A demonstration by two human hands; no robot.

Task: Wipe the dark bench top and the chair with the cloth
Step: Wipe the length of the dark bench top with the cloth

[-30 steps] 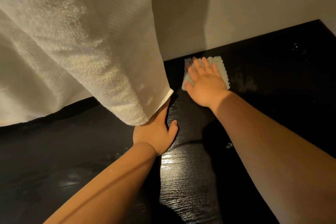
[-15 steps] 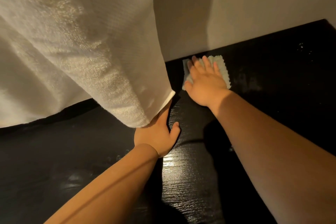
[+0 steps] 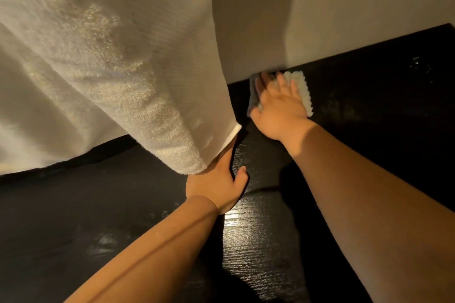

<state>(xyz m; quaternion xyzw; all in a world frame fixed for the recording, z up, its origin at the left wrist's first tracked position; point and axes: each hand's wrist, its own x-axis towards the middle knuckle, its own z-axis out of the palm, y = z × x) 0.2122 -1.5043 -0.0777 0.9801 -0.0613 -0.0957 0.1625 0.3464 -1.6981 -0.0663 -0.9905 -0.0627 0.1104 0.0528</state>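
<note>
Cloth slid up to wall (right hand pressing).

We've got the wall closing off the back. The cloth and our right hand are hard against it, with no room further forward. On the left, the hanging white towel drapes down close to the dark bench top, and its lower corner lies over the fingers of our left hand, so that side's blocked. Free bench runs right of the cloth, and back toward us between our forearms.
</note>
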